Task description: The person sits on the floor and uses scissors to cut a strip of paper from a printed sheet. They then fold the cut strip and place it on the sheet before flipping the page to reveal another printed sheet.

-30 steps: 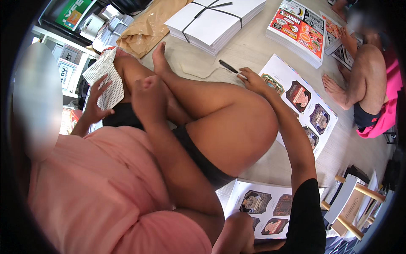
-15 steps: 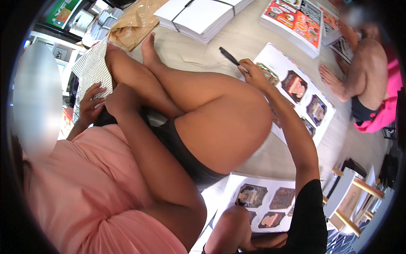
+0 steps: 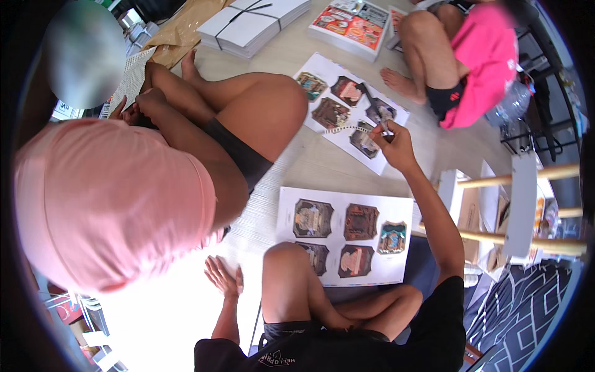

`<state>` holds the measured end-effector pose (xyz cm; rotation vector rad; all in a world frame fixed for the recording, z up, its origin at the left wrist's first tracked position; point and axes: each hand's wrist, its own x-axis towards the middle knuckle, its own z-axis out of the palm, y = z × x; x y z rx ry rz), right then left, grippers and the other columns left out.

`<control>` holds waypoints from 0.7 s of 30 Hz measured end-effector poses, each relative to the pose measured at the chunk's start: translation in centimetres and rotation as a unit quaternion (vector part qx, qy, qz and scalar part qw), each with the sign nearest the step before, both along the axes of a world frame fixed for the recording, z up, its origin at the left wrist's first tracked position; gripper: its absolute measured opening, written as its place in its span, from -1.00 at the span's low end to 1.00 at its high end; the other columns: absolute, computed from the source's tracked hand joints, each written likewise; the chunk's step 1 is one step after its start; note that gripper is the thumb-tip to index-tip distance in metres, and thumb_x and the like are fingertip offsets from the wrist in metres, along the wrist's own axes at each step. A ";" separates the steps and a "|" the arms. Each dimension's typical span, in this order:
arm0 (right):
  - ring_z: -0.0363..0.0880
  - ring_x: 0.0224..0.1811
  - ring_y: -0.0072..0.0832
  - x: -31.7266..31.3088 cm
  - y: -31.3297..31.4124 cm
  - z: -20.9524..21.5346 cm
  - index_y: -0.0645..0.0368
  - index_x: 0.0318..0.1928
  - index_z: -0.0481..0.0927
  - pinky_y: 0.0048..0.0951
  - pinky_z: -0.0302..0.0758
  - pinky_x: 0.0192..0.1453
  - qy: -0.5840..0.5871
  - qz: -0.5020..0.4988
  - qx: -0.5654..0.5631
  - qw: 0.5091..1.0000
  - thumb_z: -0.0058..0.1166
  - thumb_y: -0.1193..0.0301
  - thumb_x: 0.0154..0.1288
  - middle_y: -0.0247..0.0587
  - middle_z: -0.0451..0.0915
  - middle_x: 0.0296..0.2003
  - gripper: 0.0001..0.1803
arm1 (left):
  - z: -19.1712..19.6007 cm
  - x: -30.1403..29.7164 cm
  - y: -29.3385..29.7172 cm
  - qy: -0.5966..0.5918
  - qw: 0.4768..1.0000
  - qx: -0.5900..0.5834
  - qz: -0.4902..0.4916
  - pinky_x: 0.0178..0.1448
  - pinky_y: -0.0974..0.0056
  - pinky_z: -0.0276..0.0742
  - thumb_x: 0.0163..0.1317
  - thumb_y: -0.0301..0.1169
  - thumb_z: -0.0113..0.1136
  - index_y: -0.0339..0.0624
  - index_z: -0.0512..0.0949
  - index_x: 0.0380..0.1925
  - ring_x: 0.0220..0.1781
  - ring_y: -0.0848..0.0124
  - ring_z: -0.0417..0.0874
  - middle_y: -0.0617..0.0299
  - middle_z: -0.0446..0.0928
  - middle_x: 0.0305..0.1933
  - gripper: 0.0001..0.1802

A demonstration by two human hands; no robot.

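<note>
- Fingers of the right hand (image 3: 396, 146) close around a dark slim tool (image 3: 370, 101), apparently pinched near one end for control; it shows over the far printed sheet (image 3: 317, 63).
- A dotted strip (image 3: 343, 129) trails from that hand; whether it is tied to the tool cannot be told.
- The left hand (image 3: 224, 279) presses flat, fingers spread and holding nothing, on the bright surface, probably propping the leaning body.
- The near printed sheet (image 3: 334, 243) lies before the crossed legs, seemingly for easy reach, one knee hiding a corner.
- A black strap (image 3: 253, 8) seems to keep the white paper stack (image 3: 251, 30) together.
</note>
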<state>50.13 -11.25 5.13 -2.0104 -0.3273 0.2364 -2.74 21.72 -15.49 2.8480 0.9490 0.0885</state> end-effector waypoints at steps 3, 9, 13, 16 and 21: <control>0.49 -0.48 -0.58 -5.0 -3.4 2.4 0.29 -0.20 0.58 -0.50 0.48 -0.32 -0.122 0.016 0.005 0.992 0.32 0.55 0.14 -0.29 0.61 -0.40 -0.77 | -0.2 0.0 -0.2 0.025 1.000 0.009 0.003 0.56 -0.26 -0.42 0.26 0.16 0.00 -0.25 -0.09 0.48 0.61 -0.11 -0.26 -0.20 -0.21 0.57 0.00; 0.57 -0.42 -0.64 -17.5 -7.6 10.8 0.33 -0.29 0.67 -0.54 0.50 -0.30 -0.039 0.119 -0.041 0.991 0.32 0.50 0.17 -0.22 0.69 -0.42 -0.86 | -1.6 -2.3 3.2 0.057 0.995 -0.074 0.021 0.55 -0.25 -0.41 0.27 0.06 0.09 -0.25 -0.12 0.49 0.63 -0.02 -0.36 -0.08 -0.27 0.60 -0.01; 0.53 -0.44 -0.70 -26.8 -11.0 13.8 0.32 -0.29 0.69 -0.56 0.45 -0.35 0.006 0.198 -0.065 0.978 0.32 0.52 0.18 -0.29 0.68 -0.43 -0.88 | 12.1 4.6 -0.9 -0.301 0.913 -0.270 -0.060 0.21 0.08 0.44 0.34 -0.34 0.18 -0.36 0.57 -0.05 0.07 -0.01 0.62 -0.11 0.63 -0.02 -0.69; 0.52 -0.43 -0.63 -32.2 -11.5 15.5 0.28 -0.28 0.69 -0.47 0.47 -0.31 0.027 0.274 -0.092 0.957 0.36 0.49 0.11 -0.20 0.65 -0.49 -0.83 | 23.5 6.2 -12.0 -0.355 0.850 -0.322 -0.221 0.09 0.13 0.51 0.17 -0.49 0.31 -0.29 0.56 -0.07 0.04 0.13 0.63 -0.03 0.64 -0.07 -0.69; 0.55 -0.35 -0.63 -36.5 -13.1 12.8 0.28 -0.23 0.68 -0.46 0.52 -0.20 0.025 0.250 -0.069 0.965 0.35 0.56 0.10 -0.25 0.68 -0.41 -0.81 | 27.3 8.1 -24.2 -0.218 0.663 -0.676 -0.234 -0.03 0.32 0.58 0.28 -0.42 0.30 -0.32 0.44 0.09 -0.17 0.40 0.69 0.06 0.64 -0.15 -0.57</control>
